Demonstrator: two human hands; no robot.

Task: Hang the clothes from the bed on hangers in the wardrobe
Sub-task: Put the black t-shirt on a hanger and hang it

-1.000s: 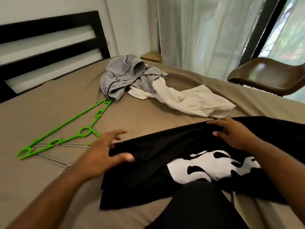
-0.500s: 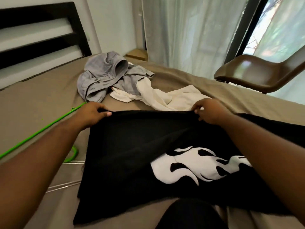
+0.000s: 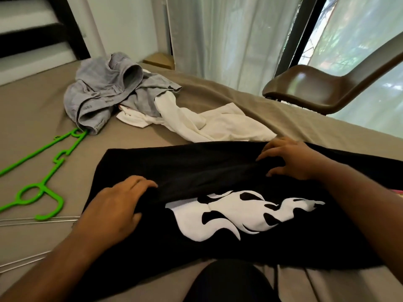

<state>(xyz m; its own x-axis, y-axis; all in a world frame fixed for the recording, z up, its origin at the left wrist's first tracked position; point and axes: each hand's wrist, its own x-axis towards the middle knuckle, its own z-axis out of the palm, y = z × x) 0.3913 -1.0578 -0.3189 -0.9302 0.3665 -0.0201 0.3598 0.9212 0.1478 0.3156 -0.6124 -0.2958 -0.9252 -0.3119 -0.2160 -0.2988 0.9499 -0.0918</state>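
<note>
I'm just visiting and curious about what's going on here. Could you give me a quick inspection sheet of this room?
Surface: bed with a tan sheet, wrinkled in places.
Job's things: black shirt spread nearest; grey garment and white garment heaped beyond it; green hanger and wire hangers lying left of the shirt.
Clutter: nothing seen.
Hands: left hand rests on the shirt; right hand, fingers arched, is near its far edge; whether either pinches the cloth is unclear.
Cables: nothing seen.
Surroundings: headboard far left, curtain and window behind, brown chair at right.
</note>
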